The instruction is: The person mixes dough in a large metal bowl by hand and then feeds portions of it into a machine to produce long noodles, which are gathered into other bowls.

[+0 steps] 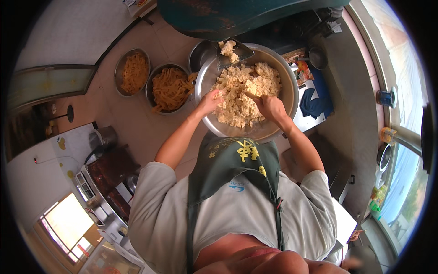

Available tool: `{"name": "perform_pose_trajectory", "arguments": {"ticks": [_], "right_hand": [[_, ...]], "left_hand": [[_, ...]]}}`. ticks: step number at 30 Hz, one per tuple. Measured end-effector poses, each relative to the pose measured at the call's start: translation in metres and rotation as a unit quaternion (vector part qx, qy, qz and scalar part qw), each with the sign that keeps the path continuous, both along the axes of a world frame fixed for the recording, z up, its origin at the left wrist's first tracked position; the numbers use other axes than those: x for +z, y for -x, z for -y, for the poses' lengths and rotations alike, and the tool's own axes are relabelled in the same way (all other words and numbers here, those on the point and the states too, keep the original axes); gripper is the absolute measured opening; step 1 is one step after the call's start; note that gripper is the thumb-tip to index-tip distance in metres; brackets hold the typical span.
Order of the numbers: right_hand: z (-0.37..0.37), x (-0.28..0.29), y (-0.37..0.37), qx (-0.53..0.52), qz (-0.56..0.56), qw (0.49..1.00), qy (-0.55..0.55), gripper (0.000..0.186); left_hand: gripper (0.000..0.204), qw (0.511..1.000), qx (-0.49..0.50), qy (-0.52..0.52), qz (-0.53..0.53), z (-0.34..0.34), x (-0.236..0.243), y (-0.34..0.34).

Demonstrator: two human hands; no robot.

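A wide metal bowl point(292, 82) in front of me holds a heap of pale, crumbly dough point(242, 109). My left hand point(211, 101) reaches over the bowl's left side, its fingers curled into the edge of the dough. Over the right part of the heap, my right hand point(270, 108) is closed around a brown stick-like piece point(251, 96) whose tip points into the dough; its exact kind is unclear. Above the bowl's far rim, a lump of the same dough point(229, 51) rests on a dark metal chute point(244, 54).
A large dark green machine point(246, 20) overhangs the far side. To the left on the tiled floor stand two metal bowls of yellowish strips point(171, 89) point(135, 73), and another metal bowl point(200, 57) sits partly behind mine. A blue cloth point(315, 105) and a small pan point(318, 58) lie to the right.
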State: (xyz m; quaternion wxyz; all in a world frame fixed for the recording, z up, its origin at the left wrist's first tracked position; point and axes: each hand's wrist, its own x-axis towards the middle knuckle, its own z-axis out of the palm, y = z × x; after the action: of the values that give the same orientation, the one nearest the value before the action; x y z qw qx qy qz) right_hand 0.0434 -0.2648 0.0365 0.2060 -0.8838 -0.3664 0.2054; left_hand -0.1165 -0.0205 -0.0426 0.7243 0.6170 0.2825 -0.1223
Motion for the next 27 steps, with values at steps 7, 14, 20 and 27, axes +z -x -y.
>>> {"name": "perform_pose_trajectory", "arguments": {"ticks": [7,14,20,27], "right_hand": [[-0.07,0.04,-0.043,0.013,0.073,0.995,-0.071,0.035],[-0.165,-0.007,-0.09,0.01,0.109,0.994,0.031,0.056],[-0.148,0.025,-0.072,0.04,0.123,0.991,0.042,0.049],[-0.201,-0.006,-0.09,0.023,0.132,0.99,0.045,0.046]], "left_hand": [[0.034,0.997,0.022,0.071,0.007,0.019,-0.011,0.007],[0.048,0.99,0.034,0.13,0.036,0.014,0.011,-0.001],[0.044,0.955,-0.065,-0.269,0.108,0.011,0.004,0.02],[0.038,0.899,-0.093,-0.363,0.227,0.01,-0.027,0.023]]}}
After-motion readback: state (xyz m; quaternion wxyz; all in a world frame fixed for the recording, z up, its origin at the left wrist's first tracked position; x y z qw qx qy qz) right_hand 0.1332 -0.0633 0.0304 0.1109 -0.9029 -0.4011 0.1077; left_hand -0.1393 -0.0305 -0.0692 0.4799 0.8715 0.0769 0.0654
